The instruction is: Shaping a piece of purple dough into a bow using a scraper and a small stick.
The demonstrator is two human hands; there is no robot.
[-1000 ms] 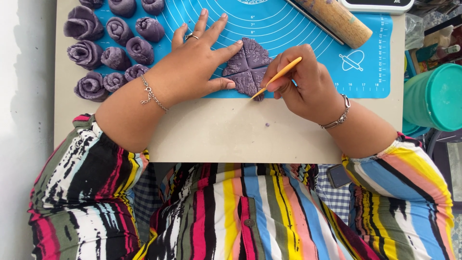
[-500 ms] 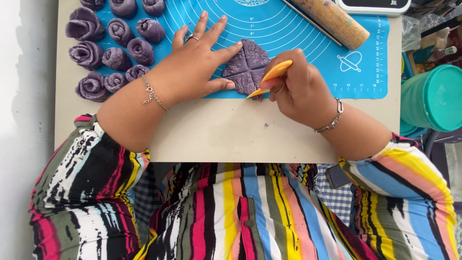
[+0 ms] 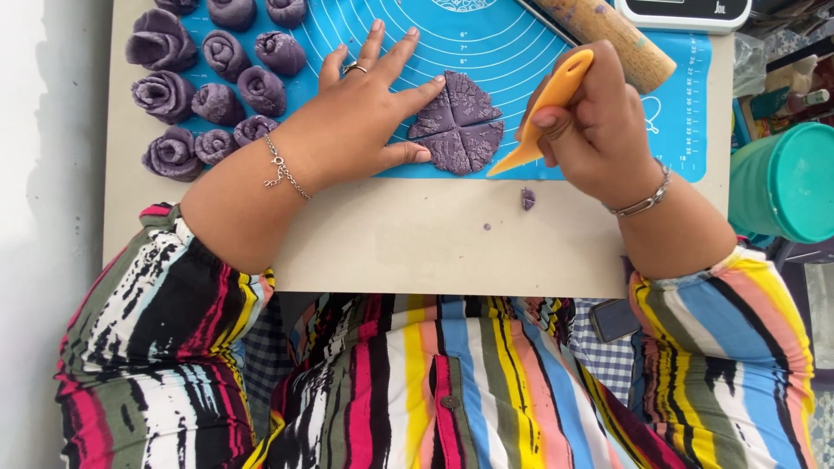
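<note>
Our left hand [image 3: 360, 130] lay flat near the upper middle of the frame, fingers spread apart, with thumb and forefinger tips touching the left edge of a purple dough disc [image 3: 456, 123]. The disc sat at the upper centre on a blue silicone baking mat [image 3: 486, 39] and was cut by a cross into four wedges that lay close together. Our right hand [image 3: 595, 130], just right of the disc, was closed around an orange plastic dough scraper [image 3: 547, 108]; the scraper's lower tip pointed down and left, near the mat's bottom edge and just beside the disc.

A small purple dough crumb [image 3: 527, 199] lay on the beige board [image 3: 434, 243] below the scraper. We wore a ring and a chain bracelet on the left side and a bangle on the right wrist.

In the upper left of the frame, purple dough roses [image 3: 200, 87] stood in rows, partly on the mat. A wooden rolling pin [image 3: 621, 39] lay at a slant along the top edge behind our right hand. A teal round container [image 3: 786, 182] sat at the right edge. Striped, many-coloured clothing [image 3: 434, 382] filled the bottom of the frame.
</note>
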